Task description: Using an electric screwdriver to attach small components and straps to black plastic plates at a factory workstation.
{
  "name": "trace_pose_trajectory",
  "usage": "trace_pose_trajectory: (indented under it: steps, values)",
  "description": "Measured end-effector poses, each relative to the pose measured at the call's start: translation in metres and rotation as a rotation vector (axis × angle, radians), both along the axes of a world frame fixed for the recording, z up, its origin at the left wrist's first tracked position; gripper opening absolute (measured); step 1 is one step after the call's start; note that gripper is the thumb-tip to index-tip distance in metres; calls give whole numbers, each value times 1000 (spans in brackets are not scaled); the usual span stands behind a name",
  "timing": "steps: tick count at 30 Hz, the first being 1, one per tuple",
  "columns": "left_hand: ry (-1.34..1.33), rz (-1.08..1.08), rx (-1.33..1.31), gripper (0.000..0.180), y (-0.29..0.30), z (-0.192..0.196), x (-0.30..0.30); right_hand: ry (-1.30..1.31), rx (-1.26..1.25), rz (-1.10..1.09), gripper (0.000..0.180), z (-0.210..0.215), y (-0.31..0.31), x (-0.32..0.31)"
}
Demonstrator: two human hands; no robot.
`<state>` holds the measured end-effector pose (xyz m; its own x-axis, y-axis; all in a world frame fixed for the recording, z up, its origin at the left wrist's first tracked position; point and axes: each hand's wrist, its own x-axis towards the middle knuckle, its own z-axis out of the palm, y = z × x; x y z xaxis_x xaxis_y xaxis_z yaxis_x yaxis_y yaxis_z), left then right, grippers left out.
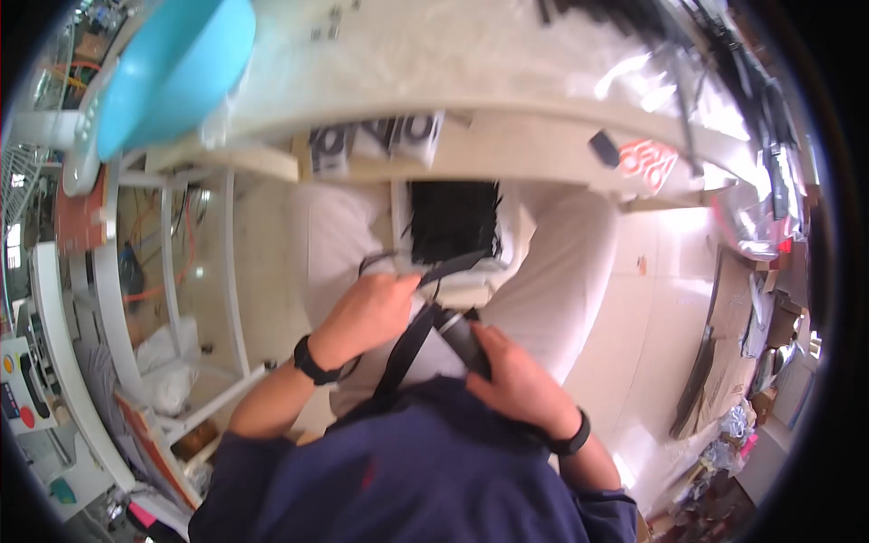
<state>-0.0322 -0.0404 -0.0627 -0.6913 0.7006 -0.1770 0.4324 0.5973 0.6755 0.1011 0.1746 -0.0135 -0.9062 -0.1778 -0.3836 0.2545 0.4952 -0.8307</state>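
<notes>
My left hand (385, 308) is closed on a black strap (409, 348), which hangs down toward my lap. A free length of black strap (457, 265) sticks out to the right of those fingers. In my right hand (520, 376) is a dark cylindrical tool (463, 339) with a lighter band near its upper end, wrapped by the fingers. Its tip lies close beside the strap, and I cannot tell whether they touch. Between my knees stands a light-coloured container (398, 226) with a pile of black strips (453, 222) in it.
A worktable (380, 72) covered in clear plastic spans the far side, bearing a turquoise scoop-shaped tray (176, 77) and black strips at far right. Printed packets (376, 140) lie on the ledge below. A white metal frame (231, 271) stands left; cardboard (711, 385) and clutter lie right.
</notes>
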Motion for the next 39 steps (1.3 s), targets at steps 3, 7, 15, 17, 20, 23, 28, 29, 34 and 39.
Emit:
trace_pose_trajectory:
  steps: [3, 7, 15, 17, 20, 23, 28, 29, 34, 39]
  values:
    - [33, -91, -43, 19, 13, -7, -15, -79, -91, -31, 61, -3, 5, 2]
    - [265, -175, -80, 31, 55, -6, -49, -19, -50, -101, 61, -4, 24, 5]
    - [256, -561, 296, 26, 192, 154, -66, -26, -81, -325, 59, -32, 66, 21]
    - [389, -586, 346, 24, 242, 187, -83, 27, -59, -350, 59, -49, 72, 26]
    - [541, -609, 313, 24, 335, 224, -134, 53, -100, -372, 59, -44, 82, 24]
    - [685, -571, 78, 28, 423, 241, -193, 98, -127, -375, 59, -49, 89, 20]
    - [952, -616, -138, 45, 537, 199, -280, 71, -139, -389, 60, -51, 104, 19]
    - [891, -628, -204, 51, 550, 193, -280, 65, -153, -406, 60, -55, 107, 23]
    - [831, -641, -198, 48, 575, 164, -286, 9, -239, -463, 63, -63, 123, 26]
    - [814, -641, -172, 44, 568, 169, -290, -22, -264, -444, 64, -65, 128, 25]
